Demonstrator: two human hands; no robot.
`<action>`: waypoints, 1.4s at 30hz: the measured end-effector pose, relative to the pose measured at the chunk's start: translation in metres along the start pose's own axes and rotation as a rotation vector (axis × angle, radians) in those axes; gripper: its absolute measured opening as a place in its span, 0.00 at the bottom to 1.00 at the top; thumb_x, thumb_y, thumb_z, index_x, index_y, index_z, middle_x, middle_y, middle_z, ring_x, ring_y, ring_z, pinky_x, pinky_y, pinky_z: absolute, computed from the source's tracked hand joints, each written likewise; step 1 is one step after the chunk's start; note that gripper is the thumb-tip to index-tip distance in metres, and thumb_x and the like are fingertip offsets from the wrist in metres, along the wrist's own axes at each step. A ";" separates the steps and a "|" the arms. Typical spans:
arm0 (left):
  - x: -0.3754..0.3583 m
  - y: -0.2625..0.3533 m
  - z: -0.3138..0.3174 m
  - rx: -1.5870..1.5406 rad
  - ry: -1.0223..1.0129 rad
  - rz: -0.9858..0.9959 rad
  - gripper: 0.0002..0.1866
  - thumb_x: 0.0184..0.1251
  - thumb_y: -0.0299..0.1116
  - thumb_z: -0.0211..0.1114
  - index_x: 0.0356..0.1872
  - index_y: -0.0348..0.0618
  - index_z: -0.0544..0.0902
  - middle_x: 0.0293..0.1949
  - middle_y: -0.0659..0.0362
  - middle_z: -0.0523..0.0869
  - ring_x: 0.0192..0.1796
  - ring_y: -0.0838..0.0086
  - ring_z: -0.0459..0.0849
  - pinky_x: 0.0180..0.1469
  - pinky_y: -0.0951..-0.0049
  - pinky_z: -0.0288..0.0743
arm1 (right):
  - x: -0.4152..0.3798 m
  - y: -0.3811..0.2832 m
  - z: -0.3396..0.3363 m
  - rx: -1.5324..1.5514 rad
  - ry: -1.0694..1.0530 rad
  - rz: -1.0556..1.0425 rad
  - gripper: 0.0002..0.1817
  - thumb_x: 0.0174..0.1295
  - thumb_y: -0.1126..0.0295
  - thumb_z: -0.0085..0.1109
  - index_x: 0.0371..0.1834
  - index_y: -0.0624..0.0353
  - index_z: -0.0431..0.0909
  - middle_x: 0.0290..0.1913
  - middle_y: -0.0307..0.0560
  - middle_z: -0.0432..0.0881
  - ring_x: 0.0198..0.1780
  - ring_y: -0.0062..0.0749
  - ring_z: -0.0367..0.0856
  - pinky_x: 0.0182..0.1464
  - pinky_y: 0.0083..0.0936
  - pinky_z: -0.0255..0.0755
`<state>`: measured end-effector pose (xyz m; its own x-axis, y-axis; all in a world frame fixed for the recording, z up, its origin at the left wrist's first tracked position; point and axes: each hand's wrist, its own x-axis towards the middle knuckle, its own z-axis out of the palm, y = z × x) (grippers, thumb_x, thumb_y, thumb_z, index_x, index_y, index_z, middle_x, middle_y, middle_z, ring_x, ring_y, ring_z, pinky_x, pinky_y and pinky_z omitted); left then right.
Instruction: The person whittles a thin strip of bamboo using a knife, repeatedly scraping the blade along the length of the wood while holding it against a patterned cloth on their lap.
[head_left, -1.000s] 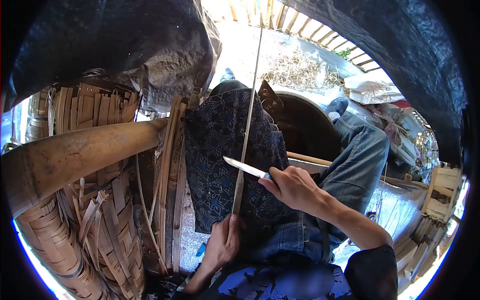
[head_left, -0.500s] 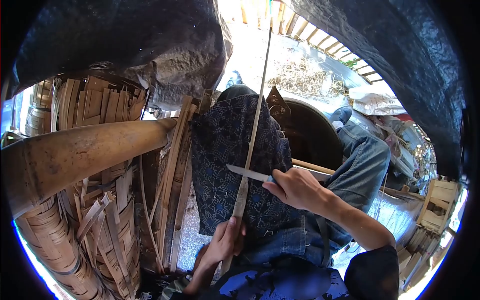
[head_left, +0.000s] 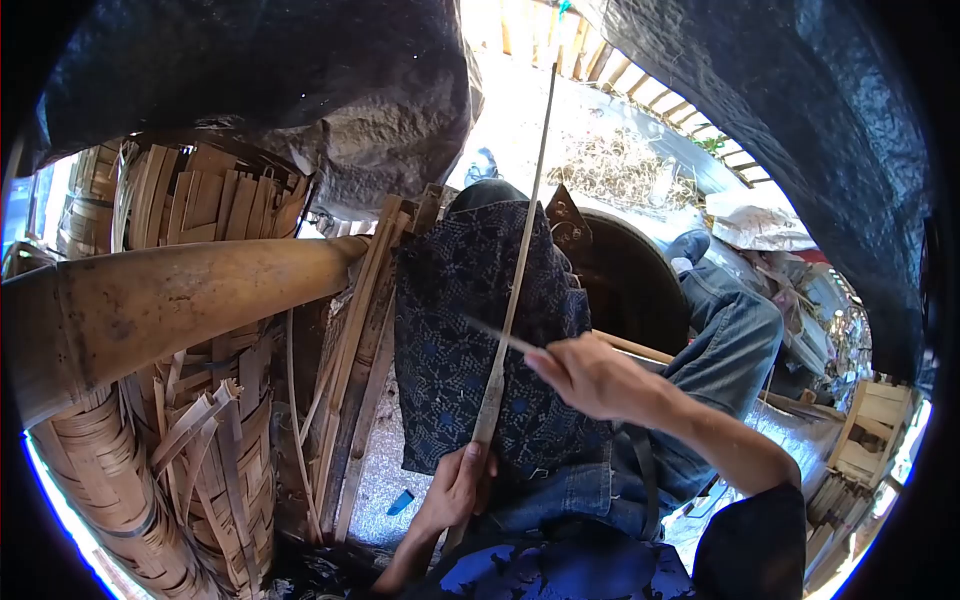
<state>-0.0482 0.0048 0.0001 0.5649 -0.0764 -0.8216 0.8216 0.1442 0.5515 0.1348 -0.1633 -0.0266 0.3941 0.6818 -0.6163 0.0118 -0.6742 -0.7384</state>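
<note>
A long thin strip, likely bamboo point(head_left: 522, 262), slants up and away across a dark patterned cloth point(head_left: 450, 330) on my lap. Around its near, wider end my left hand point(head_left: 458, 490) is closed, thumb on top. My right hand point(head_left: 600, 378) grips a knife point(head_left: 500, 337), whose blade lies across the strip above my left hand. The knife's handle is mostly hidden in my fingers, and the blade is slightly blurred.
A thick bamboo pole point(head_left: 200, 300) juts in from the left above woven bamboo baskets point(head_left: 120, 490). Upright split slats point(head_left: 350, 380) stand beside the cloth. A dark round container point(head_left: 635, 285) lies beyond my knee, and a wooden crate point(head_left: 870, 430) is at right.
The view has shifted slightly. The knife blade has turned more edge-on and still crosses the strip. A small blue piece now shows on the floor left of my left hand.
</note>
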 end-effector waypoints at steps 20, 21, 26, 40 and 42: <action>0.002 -0.006 -0.010 -0.144 -0.096 -0.018 0.25 0.77 0.46 0.31 0.29 0.38 0.69 0.09 0.63 0.68 0.09 0.80 0.66 0.14 0.80 0.59 | -0.012 0.010 0.019 -0.211 0.197 -0.138 0.27 0.69 0.51 0.43 0.18 0.61 0.68 0.08 0.49 0.67 0.08 0.40 0.68 0.14 0.36 0.62; 0.002 -0.007 -0.010 -0.144 -0.097 -0.019 0.25 0.77 0.46 0.31 0.29 0.38 0.69 0.09 0.63 0.68 0.09 0.80 0.66 0.14 0.80 0.59 | -0.013 0.010 0.019 -0.200 0.167 -0.089 0.27 0.69 0.51 0.43 0.18 0.61 0.68 0.08 0.48 0.67 0.08 0.40 0.68 0.14 0.36 0.62; 0.003 -0.008 -0.011 -0.087 -0.122 0.023 0.26 0.76 0.47 0.32 0.28 0.38 0.70 0.09 0.63 0.67 0.10 0.81 0.65 0.14 0.80 0.58 | 0.004 0.013 0.014 -0.195 0.345 -0.088 0.25 0.68 0.55 0.47 0.17 0.62 0.67 0.07 0.51 0.66 0.08 0.45 0.68 0.13 0.37 0.61; 0.003 -0.008 -0.003 -0.037 -0.067 0.049 0.25 0.76 0.46 0.33 0.27 0.38 0.69 0.09 0.65 0.66 0.10 0.82 0.65 0.14 0.81 0.57 | 0.005 0.020 0.012 -0.193 0.400 -0.118 0.25 0.68 0.55 0.47 0.17 0.61 0.68 0.08 0.52 0.68 0.08 0.44 0.69 0.13 0.35 0.63; 0.003 -0.007 -0.003 0.009 -0.067 0.062 0.25 0.76 0.46 0.33 0.27 0.38 0.69 0.09 0.65 0.66 0.10 0.82 0.65 0.14 0.81 0.57 | 0.013 0.023 0.005 -0.204 0.416 -0.157 0.25 0.68 0.55 0.47 0.16 0.60 0.68 0.08 0.51 0.67 0.07 0.42 0.68 0.12 0.33 0.61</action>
<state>-0.0529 0.0067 -0.0064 0.6181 -0.1331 -0.7747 0.7855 0.1421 0.6023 0.1358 -0.1684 -0.0535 0.7066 0.6364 -0.3095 0.2640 -0.6428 -0.7191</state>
